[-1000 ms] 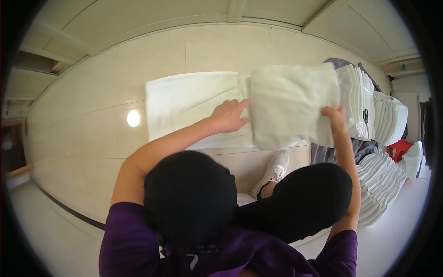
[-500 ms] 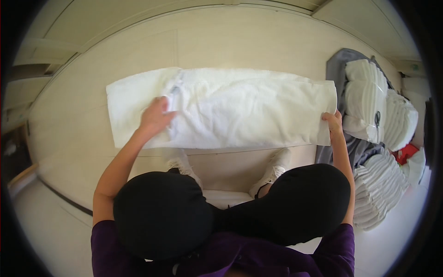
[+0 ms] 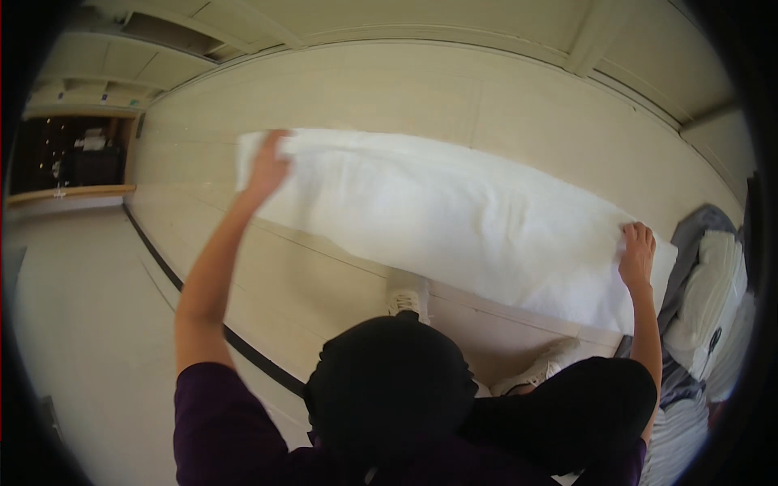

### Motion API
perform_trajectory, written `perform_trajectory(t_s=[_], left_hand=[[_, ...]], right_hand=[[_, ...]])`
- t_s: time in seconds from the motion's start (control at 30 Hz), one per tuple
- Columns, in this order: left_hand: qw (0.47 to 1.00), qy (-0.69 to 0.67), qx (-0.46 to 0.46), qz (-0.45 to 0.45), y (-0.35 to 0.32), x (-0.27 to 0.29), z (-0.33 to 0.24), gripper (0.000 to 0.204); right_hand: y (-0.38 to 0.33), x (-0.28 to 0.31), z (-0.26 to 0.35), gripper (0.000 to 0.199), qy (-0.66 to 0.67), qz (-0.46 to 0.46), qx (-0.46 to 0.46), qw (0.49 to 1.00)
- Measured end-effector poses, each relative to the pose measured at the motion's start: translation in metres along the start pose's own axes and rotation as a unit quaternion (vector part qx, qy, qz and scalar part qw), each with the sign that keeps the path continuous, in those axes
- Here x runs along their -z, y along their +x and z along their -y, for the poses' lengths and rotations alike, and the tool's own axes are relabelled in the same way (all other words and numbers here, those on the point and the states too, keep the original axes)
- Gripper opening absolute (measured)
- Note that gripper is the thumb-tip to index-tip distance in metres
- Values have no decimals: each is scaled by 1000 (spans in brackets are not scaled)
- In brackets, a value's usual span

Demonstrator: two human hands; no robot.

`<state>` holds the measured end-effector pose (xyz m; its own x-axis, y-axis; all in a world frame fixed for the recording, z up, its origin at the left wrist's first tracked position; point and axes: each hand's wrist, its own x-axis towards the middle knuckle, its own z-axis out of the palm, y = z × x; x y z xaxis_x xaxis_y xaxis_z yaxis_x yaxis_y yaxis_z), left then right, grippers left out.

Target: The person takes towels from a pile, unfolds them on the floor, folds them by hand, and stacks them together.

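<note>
A long white towel (image 3: 405, 202) lies stretched across the pale floor in front of me, slanting down to the right. My left hand (image 3: 271, 166) is at its far left end, over the upper corner; motion blurs its fingers, so their grip does not show clearly. At the opposite end my right hand (image 3: 638, 253) has its fingers bent and closed on the towel near the right edge. Faint wrinkles cross the cloth right of its middle.
Stacked white folded cloths (image 3: 705, 308) rest on a grey cloth (image 3: 689, 235) at the right. Pale panelled cabinets (image 3: 454, 32) run along the far side. My white shoes (image 3: 408, 293) are close to the towel's near edge. A dark doorway (image 3: 73, 154) is at the left.
My view has turned left. The towel's left part, folded or bunched under my left hand before, now lies smoother. My left hand has moved to the end corner; my right hand is now over the towel.
</note>
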<state>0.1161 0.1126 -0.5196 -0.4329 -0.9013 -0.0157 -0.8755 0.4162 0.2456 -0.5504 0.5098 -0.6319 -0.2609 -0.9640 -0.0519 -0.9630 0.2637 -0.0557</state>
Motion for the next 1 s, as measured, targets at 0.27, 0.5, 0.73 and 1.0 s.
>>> perform_trajectory(t_s=[0.27, 0.5, 0.73, 1.0], left_hand=[[976, 125, -125, 130, 24, -124, -83, 46], [963, 193, 7, 186, -29, -83, 10, 23], [895, 416, -10, 158, -122, -36, 180, 15], [902, -208, 376, 44, -235, 58, 195, 14]], right_hand=[[-71, 35, -97, 45, -43, 45, -53, 997], [-207, 113, -143, 27, -97, -18, -153, 983], [-297, 123, -122, 17, -187, -43, -162, 968], [-368, 124, -86, 19, -56, 69, -379, 921]])
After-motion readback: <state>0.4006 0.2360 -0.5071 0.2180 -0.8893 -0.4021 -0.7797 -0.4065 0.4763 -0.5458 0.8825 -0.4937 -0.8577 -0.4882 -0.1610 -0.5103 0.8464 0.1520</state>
